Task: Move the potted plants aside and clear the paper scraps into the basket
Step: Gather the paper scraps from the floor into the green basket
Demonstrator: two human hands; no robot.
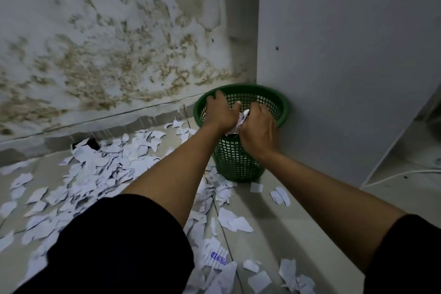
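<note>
Over the mouth of a green mesh basket (241, 150), both hands meet around a small wad of white paper (242, 120). Left hand (218, 112) lies with fingers spread across the near rim, pressing the wad from its side; right hand (259, 127) curls around it, so this grip is closed on paper. Basket stands on the tiled floor (298, 234) in a corner, touching a pale wall panel (346, 55). Torn paper scraps (107, 174) cover the floor to the left and front, so most clearing looks undone. No potted plants are visible. Letting go early could drop pieces outside the rim, and a leaning left hand may tip the light basket
</note>
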